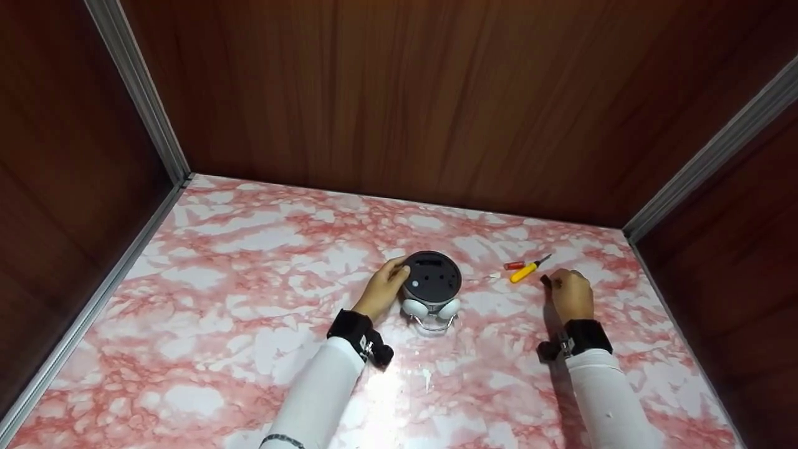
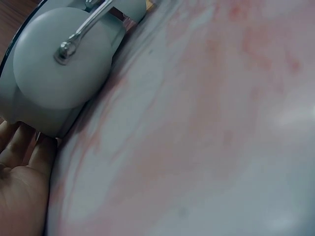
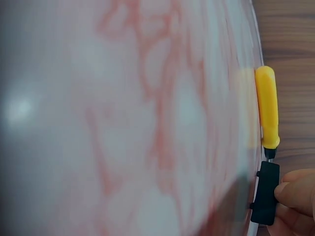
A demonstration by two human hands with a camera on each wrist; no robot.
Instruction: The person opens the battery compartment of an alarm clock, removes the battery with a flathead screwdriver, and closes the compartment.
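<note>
A twin-bell alarm clock has its black back turned up, with a dark rectangular recess near the edge away from its bells. My left hand holds the clock by its left side, thumb at the rim of the back. In the left wrist view, a pale round bell and the metal handle show close up, with my fingers beside the body. Off to the right, my right hand pinches a small black battery cover with two little tabs between thumb and fingers.
A yellow-handled screwdriver lies left of my right hand, its tip pointing away. Beside it is a small red battery. The red-and-white marbled table is bounded by brown wood-grain panels at the back and sides.
</note>
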